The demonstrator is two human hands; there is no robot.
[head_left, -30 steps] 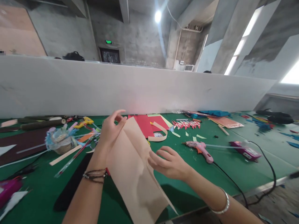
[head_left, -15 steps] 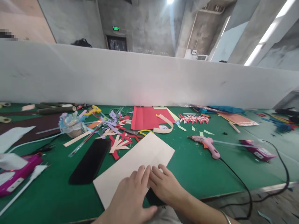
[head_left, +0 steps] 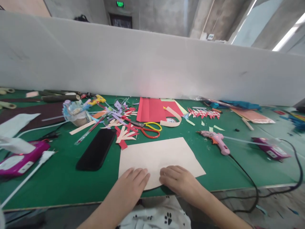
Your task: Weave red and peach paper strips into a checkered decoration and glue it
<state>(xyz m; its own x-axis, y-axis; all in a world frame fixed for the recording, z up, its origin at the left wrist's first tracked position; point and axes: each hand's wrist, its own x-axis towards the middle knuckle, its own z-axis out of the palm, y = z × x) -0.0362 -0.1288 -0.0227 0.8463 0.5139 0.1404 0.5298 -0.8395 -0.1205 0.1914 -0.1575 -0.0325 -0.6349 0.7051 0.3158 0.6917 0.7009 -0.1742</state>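
Observation:
A folded sheet of pale peach paper (head_left: 158, 154) lies flat on the green table (head_left: 59, 181) near its front edge. My left hand (head_left: 133, 179) rests open on the sheet's near left part, fingers flat and together. My right hand (head_left: 177, 179) lies open beside it on the near right part, fingers pointing left along the paper's lower edge. Both hands press on the sheet; neither grips anything.
A black phone (head_left: 96, 153) lies left of the sheet. Red-and-yellow scissors (head_left: 149, 129), paper scraps and red paper (head_left: 152, 109) lie behind it. A pink glue gun (head_left: 215, 140) with a black cord lies to the right, a magenta one (head_left: 19, 160) far left. A white partition (head_left: 152, 63) backs the table.
The sheet went from held up in both hands to lying flat on the table, then turned to lie straight along the front edge. Both hands now press its near edge.

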